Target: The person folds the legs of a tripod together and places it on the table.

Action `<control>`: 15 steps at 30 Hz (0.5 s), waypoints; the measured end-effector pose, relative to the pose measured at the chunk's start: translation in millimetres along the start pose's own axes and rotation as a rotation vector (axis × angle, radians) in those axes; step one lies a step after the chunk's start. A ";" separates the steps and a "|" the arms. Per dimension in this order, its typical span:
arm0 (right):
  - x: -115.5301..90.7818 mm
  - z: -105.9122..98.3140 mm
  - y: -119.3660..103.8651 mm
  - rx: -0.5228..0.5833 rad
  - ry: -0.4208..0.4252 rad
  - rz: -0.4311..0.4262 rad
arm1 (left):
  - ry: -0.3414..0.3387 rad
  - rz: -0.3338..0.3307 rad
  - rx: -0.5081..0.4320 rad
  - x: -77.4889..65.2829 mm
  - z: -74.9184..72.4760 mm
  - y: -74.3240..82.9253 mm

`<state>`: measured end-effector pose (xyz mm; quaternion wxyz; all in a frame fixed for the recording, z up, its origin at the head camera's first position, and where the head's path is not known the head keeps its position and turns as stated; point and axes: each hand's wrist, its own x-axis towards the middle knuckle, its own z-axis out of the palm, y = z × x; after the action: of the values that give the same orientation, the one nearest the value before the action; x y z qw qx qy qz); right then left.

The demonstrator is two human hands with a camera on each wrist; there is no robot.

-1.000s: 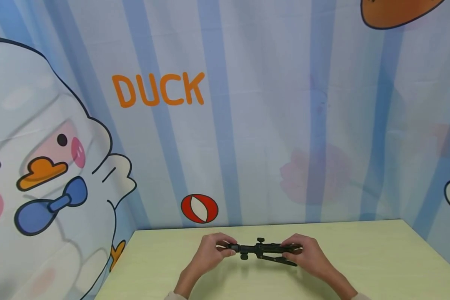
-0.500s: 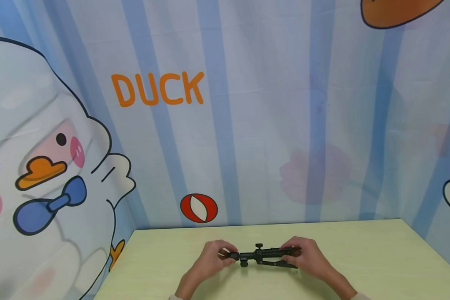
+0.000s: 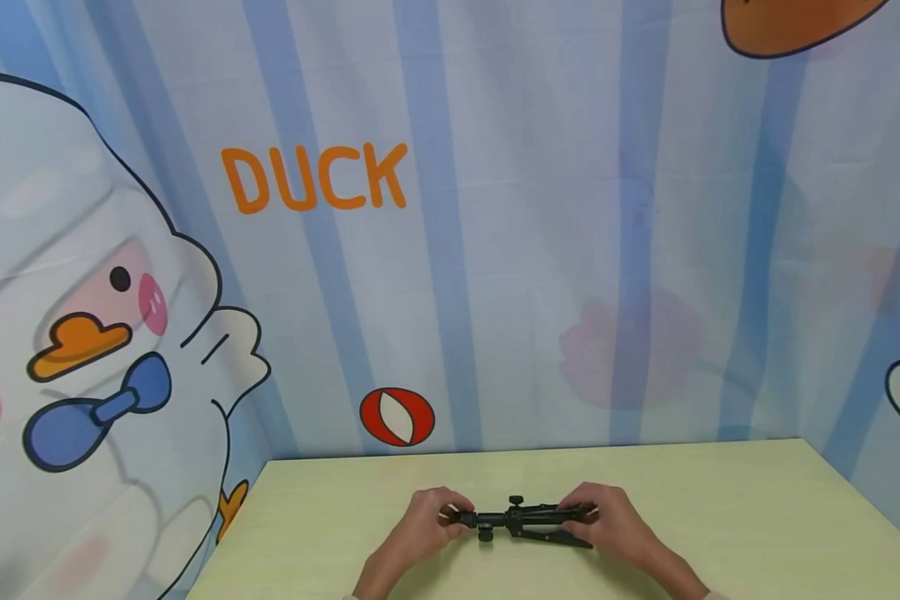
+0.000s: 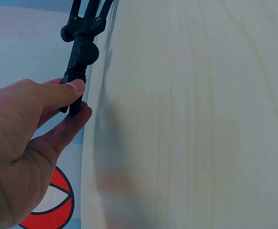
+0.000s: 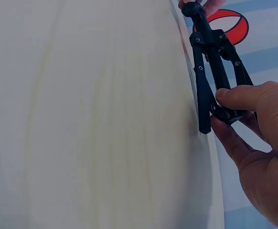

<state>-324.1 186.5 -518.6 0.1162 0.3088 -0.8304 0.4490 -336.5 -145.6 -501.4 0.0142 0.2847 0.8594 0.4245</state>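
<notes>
Held sideways between both hands is a small black tripod (image 3: 495, 518), its legs folded toward the right and its head end toward the left. My left hand (image 3: 422, 527) pinches the head end between thumb and fingers, seen close up in the left wrist view, just beyond a round knob (image 4: 87, 53). At the other end, my right hand (image 3: 613, 525) grips the tripod near its feet, thumb on top and fingers beneath. One leg (image 5: 202, 95) stands slightly apart from the others, outside the right hand's grip.
A pale wood-grain table (image 3: 330, 500) lies under the hands. Behind it hangs a blue-striped curtain (image 3: 532, 250) printed with a white duck (image 3: 67, 217), a red-and-white ball (image 3: 397, 417) and orange lettering.
Both hands have lowered a little with the tripod, moving nearer to me. Their grips stay at the same two ends.
</notes>
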 end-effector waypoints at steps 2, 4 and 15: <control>0.2 0.8 0.1 -0.002 -0.002 0.005 | 0.000 -0.001 0.008 0.2 0.3 -1.0; 0.6 1.5 0.3 -0.006 -0.005 0.014 | -0.001 -0.006 0.018 0.4 0.9 -2.0; 1.4 4.7 4.8 -0.024 -0.008 0.053 | 0.020 -0.002 0.089 1.3 5.7 -9.9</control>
<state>-327.7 183.9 -523.8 0.1048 0.2868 -0.8442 0.4406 -340.8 -145.5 -512.1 -0.0066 0.2799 0.8779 0.3885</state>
